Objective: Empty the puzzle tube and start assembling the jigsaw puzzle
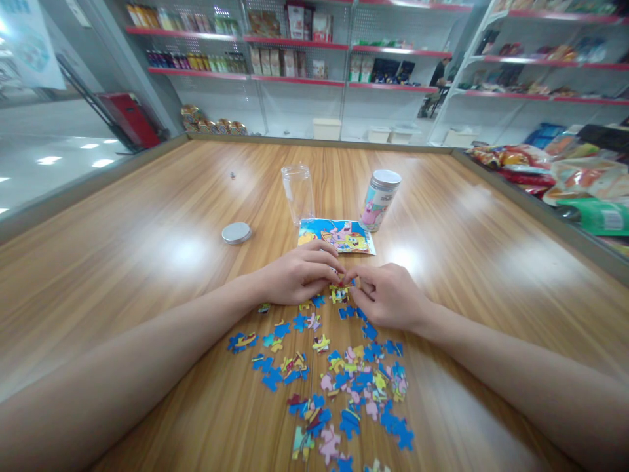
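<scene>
Near the middle of the table, my left hand (301, 272) curves over some jigsaw pieces, its thumb and fingertips closed on a puzzle piece that is mostly hidden. Thumb and index finger of my right hand (390, 295) pinch a small puzzle piece right beside the left fingertips. Just below both hands lies a yellow puzzle piece (339, 294) with a cartoon face. Many loose blue, pink and yellow puzzle pieces (363, 379) spread over the table toward me. Beyond my fingers a cartoon picture sheet (354, 244) lies flat, partly covered by my left hand.
A clear, lidless jar (298, 195) stands behind the sheet. To its right is a printed canister (379, 202) with a silver lid. A loose metal lid (236, 233) rests on the wooden table (147, 262). Packaged goods (584, 174) line the right edge; stocked shelves (299, 44) stand behind.
</scene>
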